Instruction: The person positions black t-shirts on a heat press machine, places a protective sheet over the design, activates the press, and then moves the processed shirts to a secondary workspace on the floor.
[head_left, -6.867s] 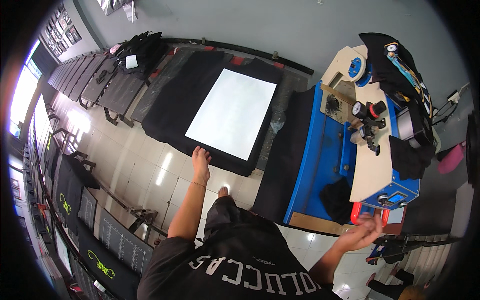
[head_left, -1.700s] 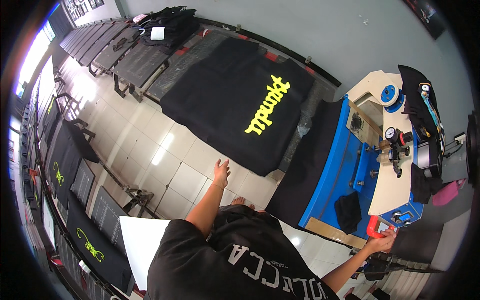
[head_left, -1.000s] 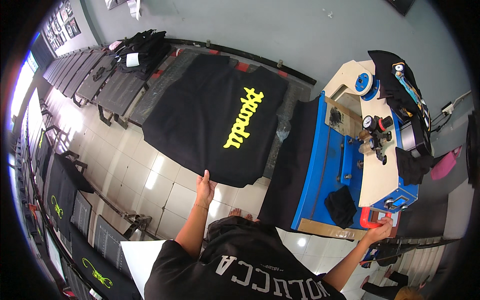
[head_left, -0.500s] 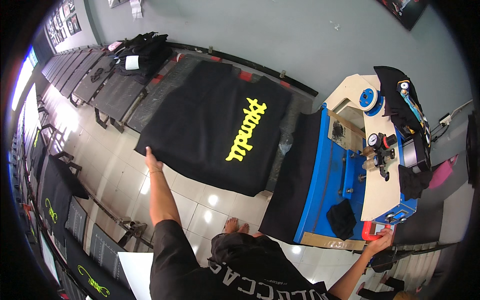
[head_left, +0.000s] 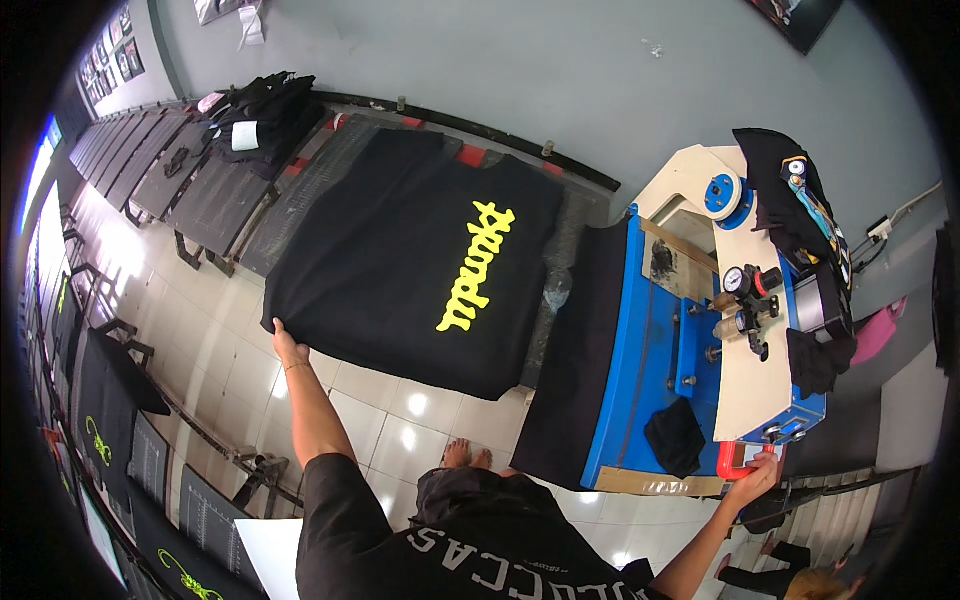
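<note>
A flat white sheet (head_left: 268, 555) showed nearer the body than the left fingers, partly hidden by the dark sleeve. The left hand (head_left: 291, 348) had its fingers closed narrowly on the near left corner of a black fabric garment (head_left: 370, 270), which spread away from them to the right, over a dark flat worktop (head_left: 565, 235). The garment sagged a little between folds running from that grip. Bright yellow blocky lettering (head_left: 478, 268) lay well to the right of the left fingers, apart from them.

Handling the cloth well seemed to call for a light pinch at the very edge, an even outward pull that eased the folds without skewing the lettering, and fingertips clear of the yellow.

Farther right, a black cloth covering (head_left: 575, 350) lay between the two hands, and a folded black cloth (head_left: 675, 438) rested just left of the right fingers. The right hand (head_left: 752, 482) had its fingers wrapped around the red loop handle (head_left: 727, 462) of a cream-and-blue press machine (head_left: 745, 385); a steady, unforced hold there looked best while the left fingers worked the cloth.
</note>
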